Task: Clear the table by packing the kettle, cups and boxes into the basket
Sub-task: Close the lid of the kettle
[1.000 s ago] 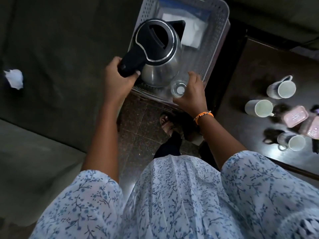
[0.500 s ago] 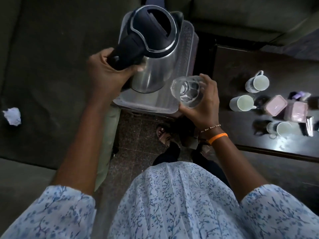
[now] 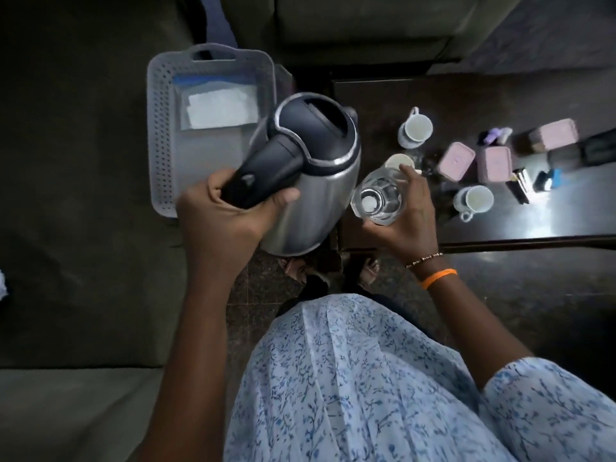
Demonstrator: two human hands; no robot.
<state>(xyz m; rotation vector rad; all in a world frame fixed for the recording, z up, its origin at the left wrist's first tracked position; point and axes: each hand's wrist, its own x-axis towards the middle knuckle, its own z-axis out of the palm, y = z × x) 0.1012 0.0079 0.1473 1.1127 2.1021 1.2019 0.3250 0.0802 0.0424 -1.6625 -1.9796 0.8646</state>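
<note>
1. The left hand [image 3: 220, 218] is wrapping its fingers [image 3: 283, 196] tight around the black handle of the steel kettle [image 3: 310, 181], which is hanging in the air, tilted, over the basket's near right corner and the gap beside the counter.
2. The right hand [image 3: 410, 215] is clamping its fingers [image 3: 408, 170] on a clear glass [image 3: 378, 201], just beside the kettle's body, above the counter's near left corner.
3. The grey basket [image 3: 160, 128] is sitting on the sofa seat, holding only a flat bag [image 3: 216, 105] at its far end; its near half is lying open.
4. On the dark counter [image 3: 550, 221], white cups [image 3: 415, 128] [image 3: 475, 200] and pink boxes [image 3: 456, 160] [image 3: 495, 164] are crowding the middle; a third cup is showing partly behind the fingers.
</note>
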